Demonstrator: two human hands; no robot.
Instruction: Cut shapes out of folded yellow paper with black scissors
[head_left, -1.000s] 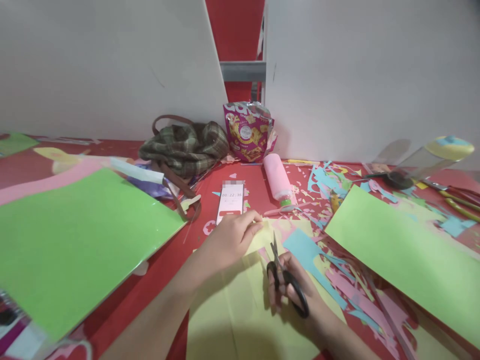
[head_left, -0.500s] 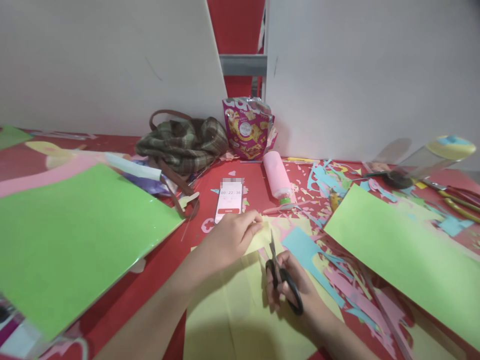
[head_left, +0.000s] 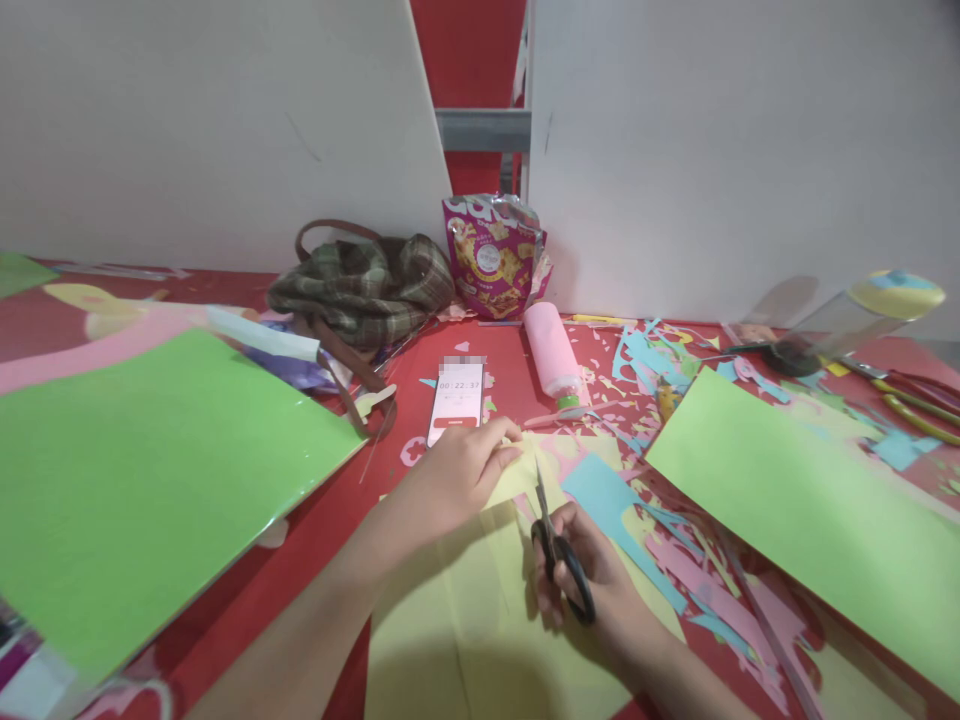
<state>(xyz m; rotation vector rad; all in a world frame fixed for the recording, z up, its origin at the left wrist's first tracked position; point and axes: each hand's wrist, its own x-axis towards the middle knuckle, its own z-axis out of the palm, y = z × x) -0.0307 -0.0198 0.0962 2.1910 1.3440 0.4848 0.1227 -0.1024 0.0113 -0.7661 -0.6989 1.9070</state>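
Note:
My right hand [head_left: 581,570] grips a pair of scissors [head_left: 572,583] by its black handles, fingers in the loops, blades pointing away from me. The blades look nearly closed and lie against a piece of yellow paper [head_left: 516,480]. That piece is pinched at its far edge by my left hand [head_left: 469,470], whose fingers are bent over it. Beneath both hands, larger yellow sheets [head_left: 450,640] lie on the red table. Just beyond my left hand is a phone [head_left: 457,400] with a running timer on its screen.
Green sheets lie left [head_left: 165,480] and right [head_left: 810,500]. Colourful paper scraps [head_left: 705,570] cover the right side. Behind stand a snack bag [head_left: 491,265], a plaid cloth bag [head_left: 367,280] and a pink bottle [head_left: 551,345]. More scissors [head_left: 911,400] and a clear container [head_left: 847,320] are far right.
The scissors' blades have drawn closer together and the handle loops have closed slightly. My left hand stays in place on the paper. The phone's timer has advanced by one second.

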